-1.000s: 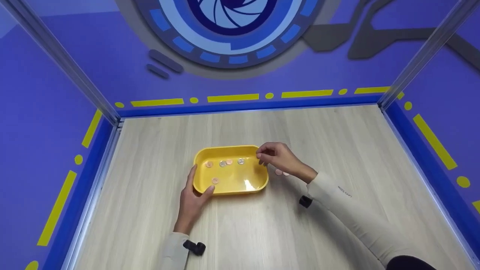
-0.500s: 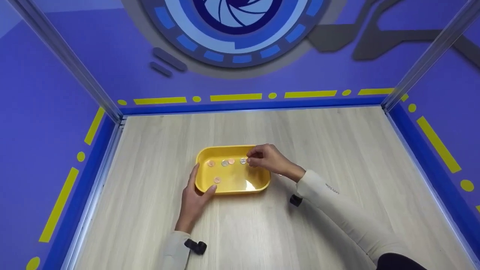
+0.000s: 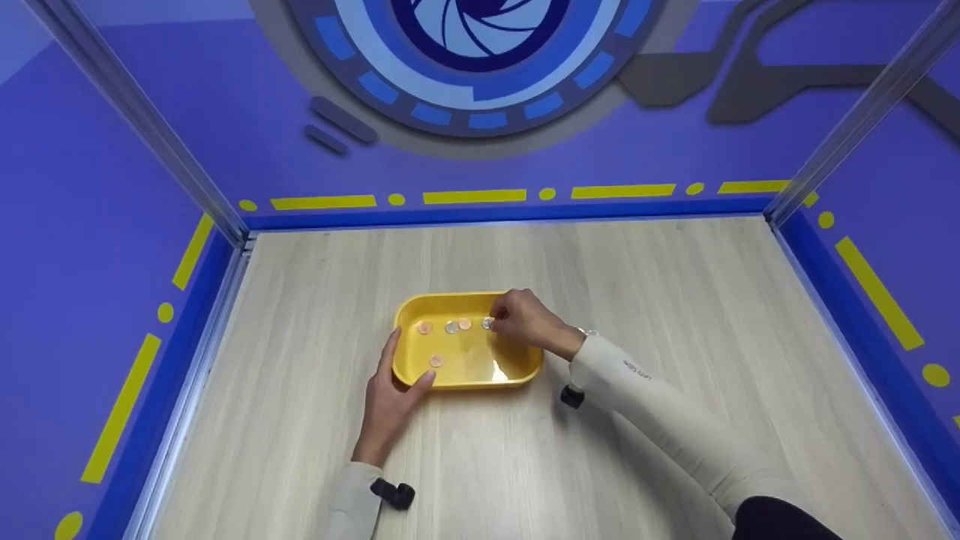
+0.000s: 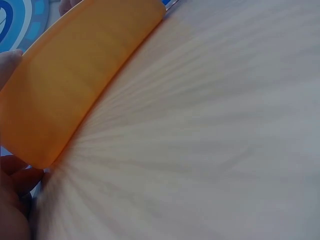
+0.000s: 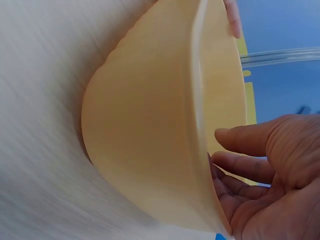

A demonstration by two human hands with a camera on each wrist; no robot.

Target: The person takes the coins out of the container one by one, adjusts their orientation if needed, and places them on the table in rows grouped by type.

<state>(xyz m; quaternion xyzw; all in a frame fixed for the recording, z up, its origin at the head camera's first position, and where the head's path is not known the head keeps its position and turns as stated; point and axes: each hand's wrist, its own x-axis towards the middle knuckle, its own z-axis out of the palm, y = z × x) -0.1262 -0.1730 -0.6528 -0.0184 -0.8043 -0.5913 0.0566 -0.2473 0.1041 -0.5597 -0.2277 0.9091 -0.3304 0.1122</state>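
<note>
A yellow rounded rectangular plastic tray (image 3: 469, 386) stands on the wood-look table. My left hand (image 3: 386, 405) grips its left end, thumb at the near rim and fingers along the side; in the left wrist view the fingers (image 4: 22, 175) lie low against the wall. On the tray floor lie several coins: a copper coin (image 3: 425, 328), a silver coin (image 3: 451, 328) touching or overlapping another copper one, and a nearer copper coin (image 3: 436, 361). My right hand (image 3: 525, 319) reaches over the right end, beside a partly covered silver coin (image 3: 487, 323). In the right wrist view its thumb and forefinger are apart, nothing visible between them.
Small pale round edges (image 3: 591, 331) show by the right cuff. The table (image 3: 480, 465) is bounded by blue-purple panels (image 3: 135, 225) at the back and sides, with metal corner posts. Black wrist cameras (image 3: 572, 396) sit on both wrists.
My right hand has moved left from the tray's right rim to over its inside, and its fingertips have parted. The copper coins beside the tray are now hidden. The left hand keeps its grip.
</note>
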